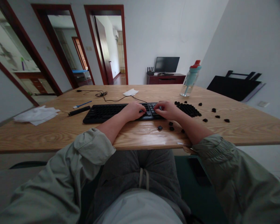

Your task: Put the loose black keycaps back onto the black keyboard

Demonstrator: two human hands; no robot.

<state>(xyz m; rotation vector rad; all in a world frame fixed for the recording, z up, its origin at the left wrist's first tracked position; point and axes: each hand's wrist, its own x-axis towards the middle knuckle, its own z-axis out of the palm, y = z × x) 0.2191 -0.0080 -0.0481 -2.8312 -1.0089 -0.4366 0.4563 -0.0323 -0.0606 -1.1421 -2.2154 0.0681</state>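
Note:
A black keyboard (105,112) lies lengthwise across the wooden table in front of me. My left hand (134,111) rests over its right half, fingers curled and closed near the keys; whatever is between the fingertips is hidden. On the number pad, my right hand (166,109) has thumb and fingers bent together in a pinch, the tips at the keys. Any small piece in that pinch is too small to make out. Loose black keycaps (189,109) form a tight cluster just right of my right hand. A few keycaps (171,128) lie nearer the table's front edge.
Left of the keyboard are a black stick-shaped object (79,111), a blue-handled brush (82,104) and crumpled white tissues (38,115). Behind it lie a coiled cable (101,94) and another tissue (131,92). A red-capped bottle (190,79) stands at the back right.

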